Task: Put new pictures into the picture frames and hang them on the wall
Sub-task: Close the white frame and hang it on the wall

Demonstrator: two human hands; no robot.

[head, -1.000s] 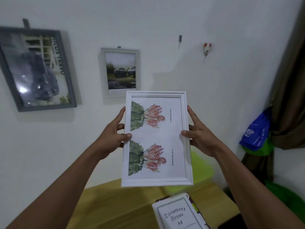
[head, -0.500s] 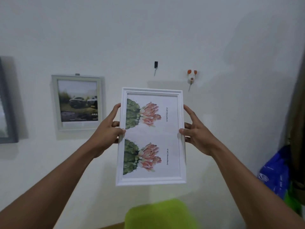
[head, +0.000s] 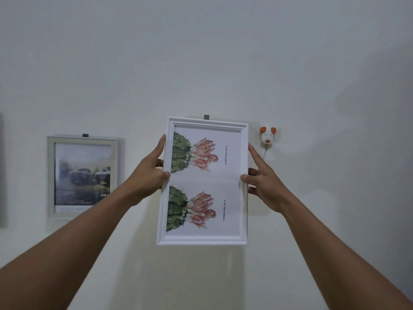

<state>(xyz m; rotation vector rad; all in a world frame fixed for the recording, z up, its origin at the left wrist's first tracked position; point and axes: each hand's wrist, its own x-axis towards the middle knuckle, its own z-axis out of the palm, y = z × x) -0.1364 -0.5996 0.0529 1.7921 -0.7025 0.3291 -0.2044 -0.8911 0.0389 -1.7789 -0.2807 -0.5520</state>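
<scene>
I hold a white picture frame (head: 243, 182) upright against the white wall; its picture shows two cactus flowers lying sideways. My left hand (head: 149, 175) grips its left edge and my right hand (head: 264, 184) grips its right edge. A small dark wall hook (head: 206, 117) pokes out just above the frame's top edge, near its middle. Whether the frame's back rests on the hook is hidden.
A pale grey frame (head: 51, 177) with a picture of cars hangs from its own hook to the left. A small white and orange animal-shaped hook (head: 267, 135) sits on the wall just right of the white frame. A dark frame edge (head: 2, 171) shows at far left.
I have raised the white frame up and to the right until its top edge reaches the dark hook. My view has tilted up, so the table and green object have dropped out of sight.
</scene>
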